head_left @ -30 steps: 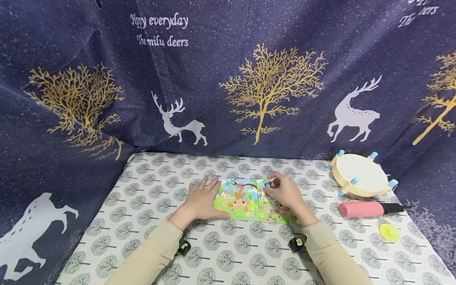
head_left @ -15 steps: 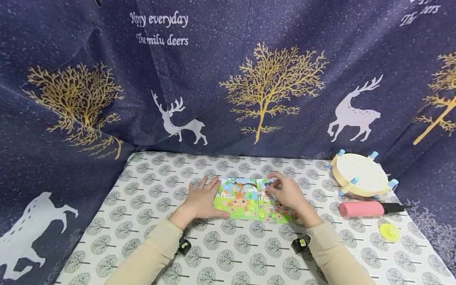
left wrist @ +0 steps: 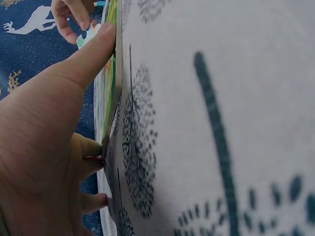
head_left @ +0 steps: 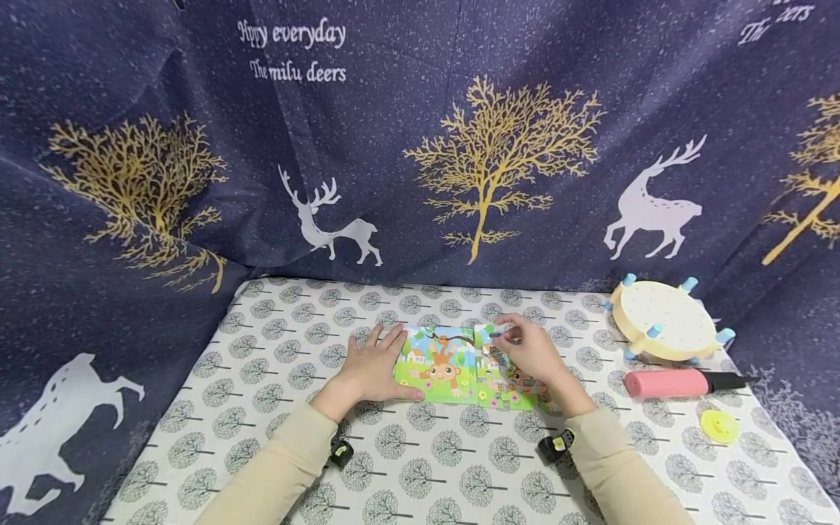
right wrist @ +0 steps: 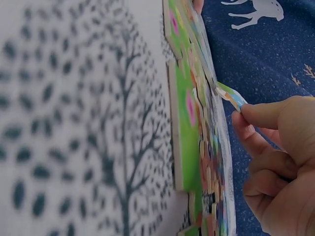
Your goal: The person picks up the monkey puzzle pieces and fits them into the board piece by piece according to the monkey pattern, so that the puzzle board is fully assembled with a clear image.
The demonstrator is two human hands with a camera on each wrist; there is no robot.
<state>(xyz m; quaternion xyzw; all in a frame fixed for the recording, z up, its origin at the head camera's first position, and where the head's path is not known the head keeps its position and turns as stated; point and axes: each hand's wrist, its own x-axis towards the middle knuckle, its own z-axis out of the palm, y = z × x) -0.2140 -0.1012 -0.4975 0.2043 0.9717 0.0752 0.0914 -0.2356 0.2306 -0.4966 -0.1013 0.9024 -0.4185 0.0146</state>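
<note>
At the bottom of the head view, two pale sleeves (head_left: 282, 452) reach in over the tree-printed tabletop (head_left: 420, 463), each with a small black camera (head_left: 340, 452) at the wrist. Toward the right edge lies a yellow disc (head_left: 719, 426).

Just beyond, at centre, the left hand (head_left: 371, 370) is spread and grasps nothing fully; its thumb rests on the near edge of the monkey picture (head_left: 436, 368), probably to keep that board from sliding. Right beside the picture lie the jigsaw pieces (head_left: 505, 394), perhaps so the two can be compared. Over their far part, the right hand (head_left: 533, 354) pinches one puzzle piece (right wrist: 232, 96) between thumb and finger by its edge, a hold that likely leaves the rest free for placing. Whether that piece touches those below, I cannot tell.

Farther right lie a pink pump (head_left: 666, 384) and, behind it, a round cream stand (head_left: 664, 321) with blue-tipped pegs, both apart from the work. A dark blue deer-print cloth (head_left: 387, 146) hangs across the back.
</note>
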